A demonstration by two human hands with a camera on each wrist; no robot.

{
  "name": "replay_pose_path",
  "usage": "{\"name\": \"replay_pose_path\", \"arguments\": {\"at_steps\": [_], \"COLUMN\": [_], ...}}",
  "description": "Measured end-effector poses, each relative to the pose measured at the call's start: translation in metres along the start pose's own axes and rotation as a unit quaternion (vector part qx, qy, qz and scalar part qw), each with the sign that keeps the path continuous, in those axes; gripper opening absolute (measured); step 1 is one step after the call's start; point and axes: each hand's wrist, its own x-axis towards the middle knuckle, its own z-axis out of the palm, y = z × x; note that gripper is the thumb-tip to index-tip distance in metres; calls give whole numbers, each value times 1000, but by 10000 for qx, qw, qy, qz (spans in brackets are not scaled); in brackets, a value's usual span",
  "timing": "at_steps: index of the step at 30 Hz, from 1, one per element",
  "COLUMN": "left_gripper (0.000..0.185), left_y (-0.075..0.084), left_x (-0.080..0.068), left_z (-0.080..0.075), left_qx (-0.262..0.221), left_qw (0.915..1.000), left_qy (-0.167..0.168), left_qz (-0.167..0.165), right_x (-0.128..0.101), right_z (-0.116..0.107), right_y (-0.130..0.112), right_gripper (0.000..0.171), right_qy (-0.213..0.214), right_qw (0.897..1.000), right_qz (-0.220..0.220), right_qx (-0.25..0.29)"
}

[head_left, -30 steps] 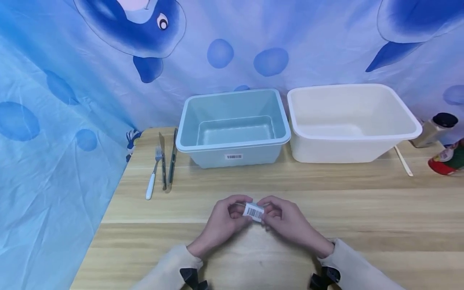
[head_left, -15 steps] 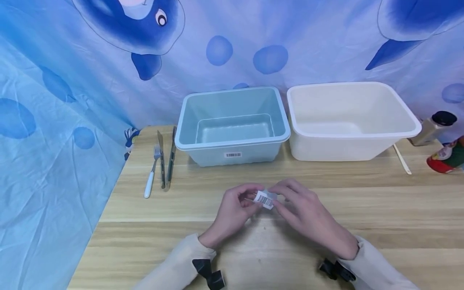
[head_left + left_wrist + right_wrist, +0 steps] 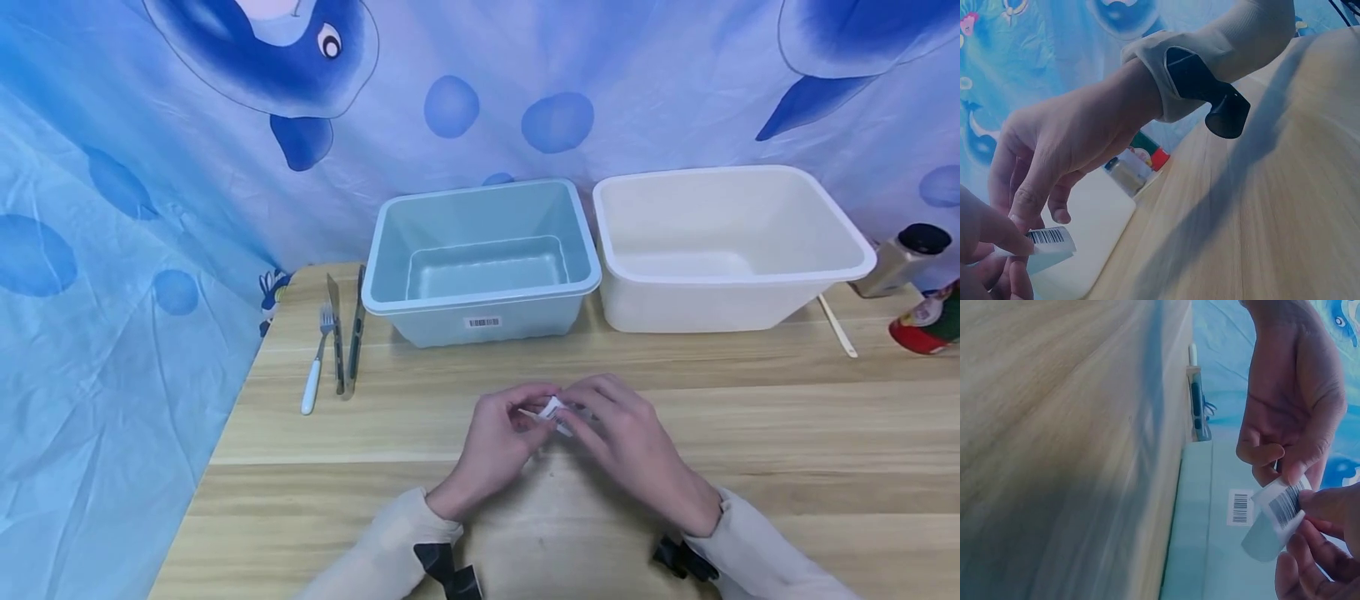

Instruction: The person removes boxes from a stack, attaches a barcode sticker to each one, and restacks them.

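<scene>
A small white barcode label [image 3: 552,407] is held between both hands above the table, in front of the light blue bin [image 3: 480,306]. My left hand [image 3: 504,435] pinches its left side between thumb and fingers. From the right, my right hand [image 3: 626,433] pinches the label too, its fingers covering part of it in the head view. The right wrist view shows the barcode label [image 3: 1282,505] bent, with a pale curled strip [image 3: 1265,540] below it. Whether that strip is separate from the label, I cannot tell. A second barcode sticker [image 3: 1240,507] is on the bin's side.
A white bin [image 3: 735,304] stands to the right of the blue one. At the left lie a fork [image 3: 318,358] and two dark-handled knives [image 3: 357,333]. A black-capped jar [image 3: 900,260], a red-and-green container [image 3: 930,321] and a thin white stick [image 3: 837,327] are at right.
Both hands have shifted right and slightly away from me with the label. The label, earlier facing up flat, is now bent and more covered by the right fingers.
</scene>
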Motion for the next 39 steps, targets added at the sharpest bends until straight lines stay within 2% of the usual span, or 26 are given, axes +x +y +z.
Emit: {"name": "replay_pose_path", "arguments": {"at_steps": [9,16,25,29,32,39], "left_gripper": [33,33,31,23,23,20], "left_y": [1,2,0,-3,-6,-11], "left_x": [3,4,5,4,4,5], "left_z": [4,4,5,5,5,2], "left_qx": [-71,-127,-503,-460,-501,-922], "left_qw": [9999,9995,9983,9983,9970,9909], "left_qy": [23,-68,-184,-20,147,378], "left_qz": [-119,-277,-232,-360,-577,-907], "right_x": [-3,-6,-6,-7,-8,-9], "right_z": [1,2,-2,-2,-1,-1], "right_y": [4,7,9,9,8,5], "right_gripper": [16,15,13,11,12,12], "right_qy": [-2,46,-94,-64,-55,-449], "right_qw": [9992,9990,9985,9987,9987,9975], "right_qz": [257,188,182,32,-116,-290], "right_qx": [315,413,517,508,494,469]}}
